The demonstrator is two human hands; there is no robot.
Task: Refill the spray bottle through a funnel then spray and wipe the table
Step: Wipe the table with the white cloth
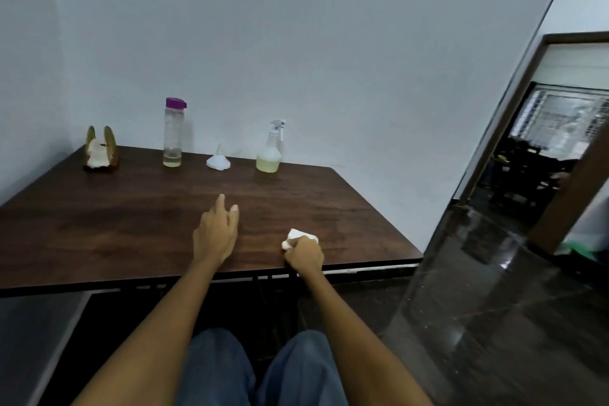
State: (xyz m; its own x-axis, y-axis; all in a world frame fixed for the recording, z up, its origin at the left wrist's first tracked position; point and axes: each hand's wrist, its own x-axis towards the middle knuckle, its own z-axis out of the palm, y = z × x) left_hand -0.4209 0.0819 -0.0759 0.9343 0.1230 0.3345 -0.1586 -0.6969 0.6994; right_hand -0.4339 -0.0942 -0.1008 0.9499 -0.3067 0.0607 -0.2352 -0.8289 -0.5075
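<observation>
Wiping was judged under way: a tissue (pixel 298 237) was gripped by the right hand (pixel 304 254) near the counter (pixel 131 224) edge, the left hand (pixel 216 234) lay relaxed, and further strokes seemed needed

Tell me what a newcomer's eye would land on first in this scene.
Most striking are the two bare arms reaching over the dark wooden table: the right hand grips a crumpled white tissue near the front edge, while the left hand rests open beside it. Next, along the far edge by the wall, stand a purple-capped bottle, an upturned white funnel and the spray bottle.
</observation>
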